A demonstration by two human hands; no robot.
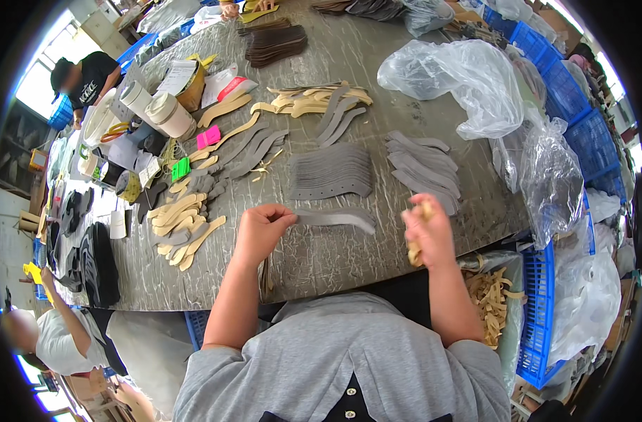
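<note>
Presumably light and pliable, the grey strip [340, 219] lies at the left hand's [263, 228] three o'clock; thumb and forefinger pinch its nine-o'clock end, likely the best hold; the right hand [431, 235], blurred, clasps a tan scrap [413, 254].

Hands [260, 231], left pinching gray strip [338, 219], tabletop [317, 264]

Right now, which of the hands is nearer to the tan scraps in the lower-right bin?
Right. The right hand is up and left of the tan scraps; the left hand is farther left, at the single grey strip.
</note>
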